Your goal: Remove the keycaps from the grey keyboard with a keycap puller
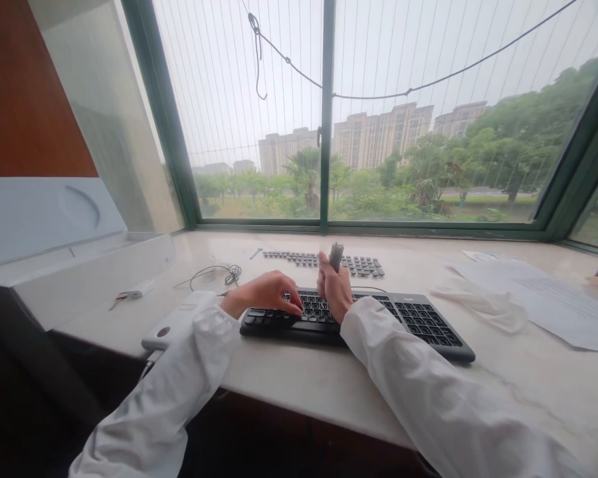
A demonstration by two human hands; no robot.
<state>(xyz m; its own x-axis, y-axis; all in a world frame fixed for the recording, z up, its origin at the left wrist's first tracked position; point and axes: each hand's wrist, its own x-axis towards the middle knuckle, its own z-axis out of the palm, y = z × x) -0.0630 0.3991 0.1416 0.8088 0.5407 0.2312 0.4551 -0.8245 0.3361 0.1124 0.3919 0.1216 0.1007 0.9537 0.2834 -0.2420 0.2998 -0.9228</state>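
A black keyboard point(289, 328) lies on the pale tabletop. Some keys stand in its front left rows, while the number pad and much of the middle show bare key sockets. My left hand point(266, 292) rests over the left part of the keyboard, thumb and forefinger tips together at the keys; whatever is between them is too small to make out. Above the middle of the keyboard, my right hand point(335, 289) is closed round a short dark grey tool point(336, 255) with a ragged upper end, held upright. Its lower end is hidden. Behind, loose keycaps point(363, 267) lie in rows.
A white device point(172, 322) with a round dark spot sits left by the table edge, near a tangled black cable point(224, 271). Further left are a small white item with keys point(134, 291) and a clear box point(99, 272). Papers point(558, 299) and a crumpled white sheet point(483, 305) lie right.
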